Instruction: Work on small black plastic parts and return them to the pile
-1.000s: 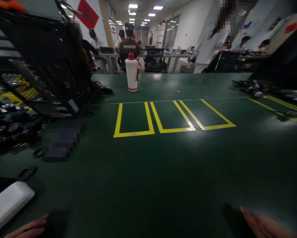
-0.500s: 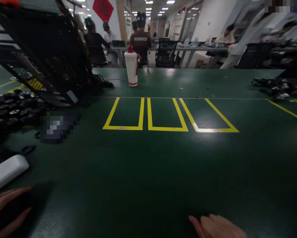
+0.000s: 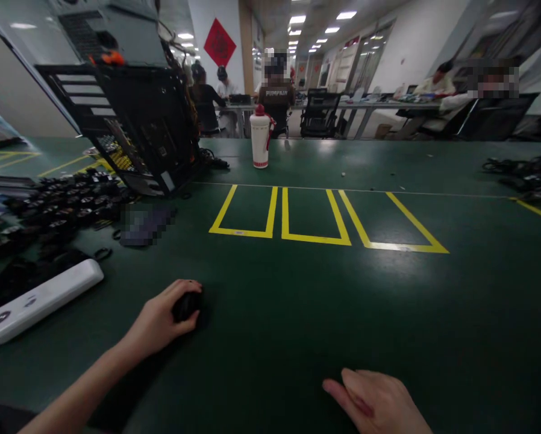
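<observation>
Left hand (image 3: 164,313) was curled round a small black object (image 3: 187,306); right hand (image 3: 376,398) half-curled, couldn't tell if holding anything.

"PUMPKIN" (image 3: 276,92) (pale capitals) on brown shirt (image 3: 277,105).

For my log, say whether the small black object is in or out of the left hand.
In: the small black object sits in the left hand, between its thumb and curled fingers.
</observation>
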`<action>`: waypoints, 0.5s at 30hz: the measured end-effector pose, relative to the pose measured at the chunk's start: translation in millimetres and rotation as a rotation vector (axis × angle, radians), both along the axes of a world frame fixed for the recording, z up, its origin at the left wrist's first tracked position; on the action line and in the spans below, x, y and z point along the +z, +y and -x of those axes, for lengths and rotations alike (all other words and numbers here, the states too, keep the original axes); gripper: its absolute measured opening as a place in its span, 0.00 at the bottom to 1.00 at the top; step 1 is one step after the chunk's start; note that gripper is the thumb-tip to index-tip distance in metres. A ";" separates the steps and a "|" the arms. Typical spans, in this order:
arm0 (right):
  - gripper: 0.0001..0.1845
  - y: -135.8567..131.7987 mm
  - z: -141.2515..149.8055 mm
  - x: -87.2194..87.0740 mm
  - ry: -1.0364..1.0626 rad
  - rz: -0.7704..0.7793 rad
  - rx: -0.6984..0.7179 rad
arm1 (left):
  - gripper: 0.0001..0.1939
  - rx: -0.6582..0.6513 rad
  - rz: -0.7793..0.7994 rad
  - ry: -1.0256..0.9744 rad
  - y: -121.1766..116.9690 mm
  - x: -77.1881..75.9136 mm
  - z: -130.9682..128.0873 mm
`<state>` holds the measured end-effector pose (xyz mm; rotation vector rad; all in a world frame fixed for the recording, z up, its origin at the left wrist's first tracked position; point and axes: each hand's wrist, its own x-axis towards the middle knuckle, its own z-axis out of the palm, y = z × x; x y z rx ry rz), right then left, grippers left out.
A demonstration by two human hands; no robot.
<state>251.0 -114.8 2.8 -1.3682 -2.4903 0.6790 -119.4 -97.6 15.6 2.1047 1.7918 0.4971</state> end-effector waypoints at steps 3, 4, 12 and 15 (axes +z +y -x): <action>0.22 15.1 37.3 17.9 0.069 0.227 -0.096 | 0.17 -0.069 -0.013 -0.062 18.8 7.4 -21.6; 0.21 21.8 51.6 23.1 0.134 0.280 -0.144 | 0.18 -0.082 -0.020 -0.088 24.3 9.4 -27.3; 0.13 71.7 150.7 27.2 0.652 0.405 -0.158 | 0.33 -0.066 -0.102 -0.264 45.8 4.5 -55.0; 0.14 78.0 160.1 22.4 0.731 0.451 -0.190 | 0.27 -0.053 -0.109 -0.282 46.7 1.3 -59.4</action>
